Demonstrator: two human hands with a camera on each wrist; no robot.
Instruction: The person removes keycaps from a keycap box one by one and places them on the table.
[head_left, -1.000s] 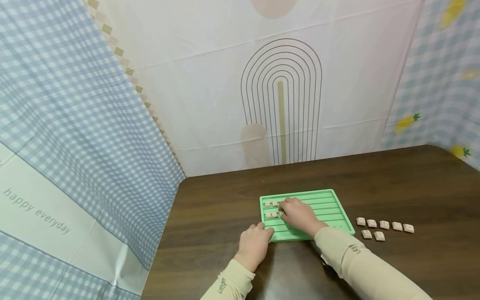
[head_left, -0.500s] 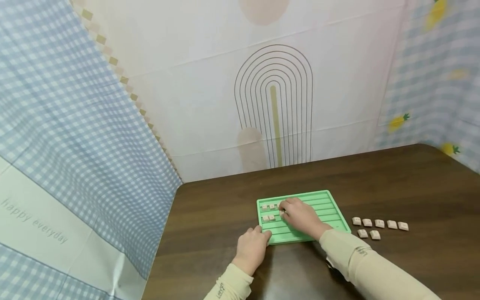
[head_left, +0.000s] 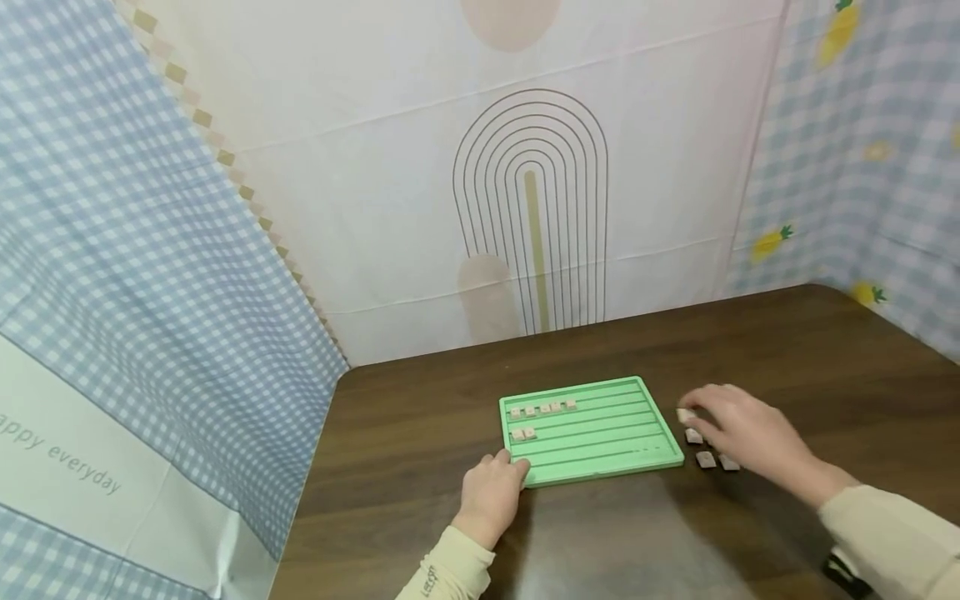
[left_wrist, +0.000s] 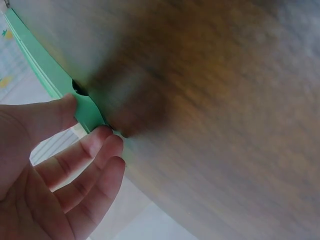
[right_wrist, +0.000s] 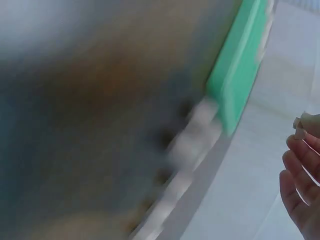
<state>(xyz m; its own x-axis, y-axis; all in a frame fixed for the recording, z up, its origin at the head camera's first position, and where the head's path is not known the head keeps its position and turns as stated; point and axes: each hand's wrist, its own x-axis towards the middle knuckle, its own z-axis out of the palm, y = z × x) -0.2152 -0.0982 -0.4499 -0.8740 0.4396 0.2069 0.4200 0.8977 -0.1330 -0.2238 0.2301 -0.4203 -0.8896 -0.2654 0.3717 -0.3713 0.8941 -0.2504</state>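
A green ridged tray (head_left: pixel 600 446) lies on the table, with several white keycaps (head_left: pixel 545 408) along its top row and two keycaps (head_left: pixel 529 433) at the left of the row below. My left hand (head_left: pixel 491 497) grips the tray's near left corner; in the left wrist view the thumb (left_wrist: pixel 62 112) lies on one side and the fingertips touch the other. Right of the tray, my right hand (head_left: pixel 750 433) pinches a keycap (right_wrist: pixel 299 131) between thumb and finger. Under that hand are loose keycaps (head_left: pixel 705 459), some of them partly hidden.
The dark wooden table (head_left: pixel 420 417) extends around the tray. Behind it hangs a white cloth (head_left: pixel 405 208) with printed arches, and blue checked cloth (head_left: pixel 187 292) hangs at the left. The loose keycaps are blurred in the right wrist view.
My right hand has left the tray and moved right to the loose keycaps, where it now holds one. Keycaps it covered in the top row are visible. The left hand stays at the corner.
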